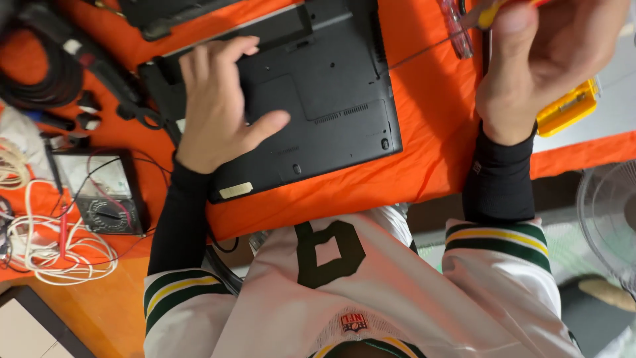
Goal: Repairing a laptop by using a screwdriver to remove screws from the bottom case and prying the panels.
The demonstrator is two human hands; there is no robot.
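The black laptop point(291, 99) lies upside down on the orange cloth point(430, 146), looking hard, flat and a bit heavy, best held by its edges, with the left hand point(215, 106) open flat on it while the right hand point(543, 59) grips a screwdriver point(493, 12).

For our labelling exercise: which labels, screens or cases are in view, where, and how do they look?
Sticker: pale rectangle at the black upturned laptop's near edge.
Multimeter: left, on the orange cloth; pale display, black dial.
Yellow case: right, beside the right hand.
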